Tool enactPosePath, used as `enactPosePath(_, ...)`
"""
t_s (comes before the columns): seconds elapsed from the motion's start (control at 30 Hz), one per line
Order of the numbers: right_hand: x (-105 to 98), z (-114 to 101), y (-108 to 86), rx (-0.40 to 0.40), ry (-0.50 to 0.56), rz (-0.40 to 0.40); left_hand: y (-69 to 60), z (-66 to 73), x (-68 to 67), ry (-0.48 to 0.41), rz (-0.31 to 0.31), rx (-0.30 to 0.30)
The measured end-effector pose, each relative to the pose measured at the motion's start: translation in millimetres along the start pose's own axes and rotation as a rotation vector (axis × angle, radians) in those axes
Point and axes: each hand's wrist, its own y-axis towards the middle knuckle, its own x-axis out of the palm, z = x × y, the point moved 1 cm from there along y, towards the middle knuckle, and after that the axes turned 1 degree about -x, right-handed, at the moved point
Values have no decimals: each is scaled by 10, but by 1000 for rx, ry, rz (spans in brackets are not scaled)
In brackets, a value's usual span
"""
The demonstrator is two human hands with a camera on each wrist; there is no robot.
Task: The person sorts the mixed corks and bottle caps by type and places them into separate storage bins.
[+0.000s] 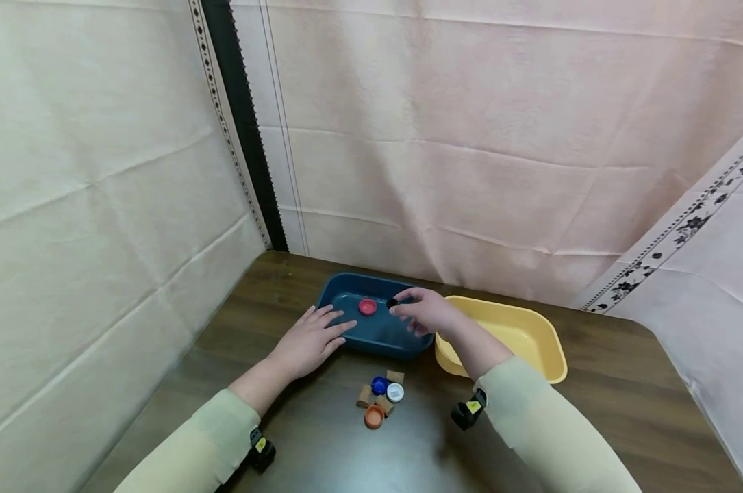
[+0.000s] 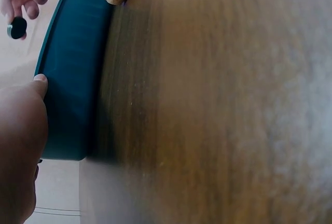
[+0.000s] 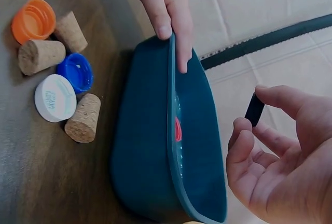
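Observation:
My right hand (image 1: 429, 311) is above the right part of a dark blue tray (image 1: 377, 339). Between thumb and fingertips it pinches a small black bottle cap (image 3: 254, 110), seen edge-on in the right wrist view. A red bottle cap (image 1: 368, 307) lies on the tray's floor. My left hand (image 1: 307, 342) rests at the tray's near left rim with straight, spread fingers; its thumb touches the rim in the left wrist view. In front of the tray lie three corks (image 3: 83, 119), a blue cap (image 3: 76, 73), a white cap (image 3: 55, 98) and an orange cap (image 3: 33, 21).
A yellow tray (image 1: 550, 342) stands to the right of the blue one, partly hidden under my right forearm. Both trays are on a dark wooden table (image 1: 624, 383). Pale cloth curtains (image 1: 500, 150) hang behind the table and on both sides.

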Motion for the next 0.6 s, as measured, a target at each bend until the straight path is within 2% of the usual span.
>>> enactPosePath(0.27,82,-5,204,44,-1,24,-12,8,-2,3,-2,-15)
enactPosePath(0.6,175,142,505,89,-57,83,-7,14,-28,8,-9,5)
